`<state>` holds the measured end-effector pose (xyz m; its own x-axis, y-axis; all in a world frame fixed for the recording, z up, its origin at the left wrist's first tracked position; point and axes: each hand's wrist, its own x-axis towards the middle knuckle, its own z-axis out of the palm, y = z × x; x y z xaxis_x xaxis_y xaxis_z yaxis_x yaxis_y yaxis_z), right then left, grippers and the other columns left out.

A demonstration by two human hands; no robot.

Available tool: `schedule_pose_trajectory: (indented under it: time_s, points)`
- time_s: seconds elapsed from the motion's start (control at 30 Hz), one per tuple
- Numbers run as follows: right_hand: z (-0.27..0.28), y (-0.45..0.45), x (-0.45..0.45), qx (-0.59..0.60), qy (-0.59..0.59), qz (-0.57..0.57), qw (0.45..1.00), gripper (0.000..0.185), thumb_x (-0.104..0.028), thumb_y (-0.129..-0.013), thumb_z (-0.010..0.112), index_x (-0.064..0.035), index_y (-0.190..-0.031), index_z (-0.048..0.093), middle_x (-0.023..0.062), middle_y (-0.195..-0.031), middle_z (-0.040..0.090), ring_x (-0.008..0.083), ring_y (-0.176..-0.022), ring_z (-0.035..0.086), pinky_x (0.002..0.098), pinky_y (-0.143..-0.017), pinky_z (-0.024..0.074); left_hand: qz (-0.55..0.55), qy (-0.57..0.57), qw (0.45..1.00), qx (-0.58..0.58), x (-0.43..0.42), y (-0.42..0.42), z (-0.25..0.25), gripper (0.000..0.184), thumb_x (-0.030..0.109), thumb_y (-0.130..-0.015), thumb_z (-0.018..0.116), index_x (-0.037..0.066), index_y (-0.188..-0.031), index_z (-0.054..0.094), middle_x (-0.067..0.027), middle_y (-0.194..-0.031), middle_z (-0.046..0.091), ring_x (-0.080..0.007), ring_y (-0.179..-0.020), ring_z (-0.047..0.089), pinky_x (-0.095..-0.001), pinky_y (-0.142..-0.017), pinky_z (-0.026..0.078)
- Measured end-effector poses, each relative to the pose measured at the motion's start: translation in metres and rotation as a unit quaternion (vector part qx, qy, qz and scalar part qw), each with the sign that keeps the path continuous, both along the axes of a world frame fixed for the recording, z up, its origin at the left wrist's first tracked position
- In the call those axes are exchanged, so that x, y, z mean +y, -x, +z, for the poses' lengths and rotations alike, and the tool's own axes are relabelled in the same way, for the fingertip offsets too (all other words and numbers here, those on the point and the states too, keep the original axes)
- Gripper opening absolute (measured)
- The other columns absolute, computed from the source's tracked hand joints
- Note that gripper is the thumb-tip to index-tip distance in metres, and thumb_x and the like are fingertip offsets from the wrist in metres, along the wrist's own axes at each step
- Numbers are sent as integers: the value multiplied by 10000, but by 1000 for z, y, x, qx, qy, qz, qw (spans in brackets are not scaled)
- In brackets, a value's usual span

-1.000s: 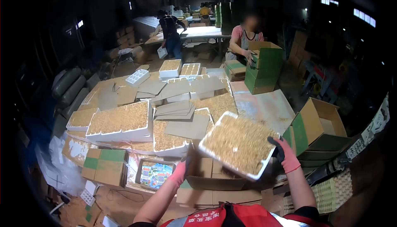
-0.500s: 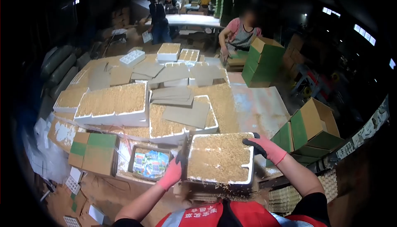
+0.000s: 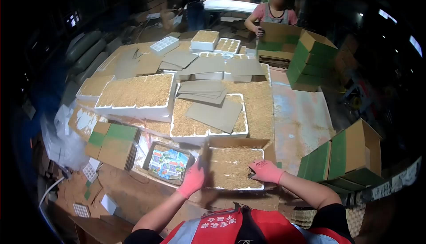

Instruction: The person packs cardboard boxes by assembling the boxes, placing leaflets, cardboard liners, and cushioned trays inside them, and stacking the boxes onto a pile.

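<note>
A white foam tray [image 3: 233, 166] full of brown husks sits inside an open cardboard box [image 3: 265, 146] just before me. My left hand [image 3: 193, 179], in a pink glove with dark fingertips, is at the box's left wall; its fingers are partly hidden. My right hand [image 3: 265, 171], gloved the same way, rests on the husks at the tray's right side with its fingers bent; whatever they hold is too small to make out. Left of my left hand, a smaller box [image 3: 153, 178] holds blue and white printed packets [image 3: 168, 162].
Husk-filled foam trays [image 3: 135, 94] and grey cardboard sheets [image 3: 215, 113] cover the table's middle. Green-and-brown flattened boxes [image 3: 117, 144] lie at left. Open cartons [image 3: 355, 150] stand at right. Across the table, a person [image 3: 275, 13] handles a carton [image 3: 279, 39] beside stacked green boxes [image 3: 310, 62].
The husk-filled tray has gone down into the box. My right hand has shifted from the tray's far corner onto its right side. The person opposite now has a carton raised.
</note>
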<state>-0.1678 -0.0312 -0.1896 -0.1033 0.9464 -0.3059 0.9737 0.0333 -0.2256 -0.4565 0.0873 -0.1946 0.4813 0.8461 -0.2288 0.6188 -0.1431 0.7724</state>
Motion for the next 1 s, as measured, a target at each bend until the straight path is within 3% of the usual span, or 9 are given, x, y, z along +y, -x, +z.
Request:
schedule_pose_trajectory:
  time_s: [0.13, 0.2, 0.33, 0.47, 0.63, 0.7, 0.8, 0.87, 1.0]
  points:
    - [-17, -12, 39, -8, 196, 126, 972, 411, -388, -821, 634, -29, -1014, 581, 215, -991, 646, 353, -1005, 618, 411, -880, 487, 11, 57, 998, -8, -2, -10, 11, 523, 224, -967, 443, 31, -1441, 331, -276, -1295, 517, -423, -1176, 518, -445, -997, 424]
    - [47, 0, 68, 40, 190, 179, 965, 391, -375, -825, 631, -72, -1072, 626, 192, -1014, 657, 335, -1020, 623, 408, -888, 492, -55, -110, 986, -116, 2, 14, -20, 500, 267, -996, 455, -35, -1392, 407, -211, -1307, 560, -313, -1196, 543, -359, -1034, 399]
    - [85, -4, 184, 179, -129, -22, 975, 592, -360, -781, 702, -33, -1249, 546, 177, -1239, 580, 329, -1141, 564, 385, -975, 453, 217, 150, 938, -223, 7, 66, -18, 379, 164, -978, 505, -40, -1296, 530, -129, -1211, 622, -155, -1055, 606, -279, -927, 473]
    - [-23, -5, 232, -134, -186, 64, 971, 674, -307, -793, 710, -19, -1342, 445, 225, -1375, 437, 379, -1256, 459, 408, -1032, 411, 184, -52, 979, 63, 30, 126, -65, 304, 237, -894, 579, 49, -1129, 623, -152, -1102, 651, -313, -989, 638, -400, -862, 496]
    - [1, -4, 221, -85, -92, 124, 984, 567, -214, -801, 687, -35, -1294, 473, 196, -1198, 527, 361, -1141, 530, 427, -914, 472, 105, -140, 926, 335, 79, 111, -105, 407, 332, -771, 702, 68, -1071, 622, -168, -1110, 595, -333, -1065, 562, -423, -905, 446]
    - [36, 2, 203, -140, -69, 113, 981, 532, -202, -803, 675, -55, -1278, 488, 158, -1140, 562, 341, -1091, 559, 422, -867, 485, 177, -125, 916, 338, 92, 100, -123, 464, 320, -725, 751, 80, -1094, 603, -168, -1164, 553, -353, -1092, 533, -440, -917, 439]
    - [119, 21, 125, -24, -379, -37, 925, 441, -101, -756, 687, -127, -1178, 561, 122, -993, 562, 335, -976, 584, 419, -771, 483, 184, -95, 939, 273, 99, 109, -142, 435, 285, -749, 734, 86, -1114, 609, -181, -1197, 539, -358, -1118, 517, -464, -944, 413]
    - [155, 48, 69, -61, -395, -40, 916, 414, -65, -709, 700, -130, -1105, 598, 123, -952, 545, 333, -919, 580, 415, -724, 484, 162, -75, 949, 260, 107, 118, -146, 390, 289, -774, 706, 97, -1106, 637, -197, -1246, 528, -365, -1129, 517, -471, -964, 395]
    - [99, 68, -13, -158, -153, 188, 957, 264, -130, -776, 627, -182, -1034, 640, 89, -924, 512, 285, -883, 547, 392, -725, 460, 166, -152, 954, 199, 98, 120, -136, 830, 298, -640, 830, 13, -1310, 430, -276, -1281, 475, -390, -1115, 548, -409, -939, 479]
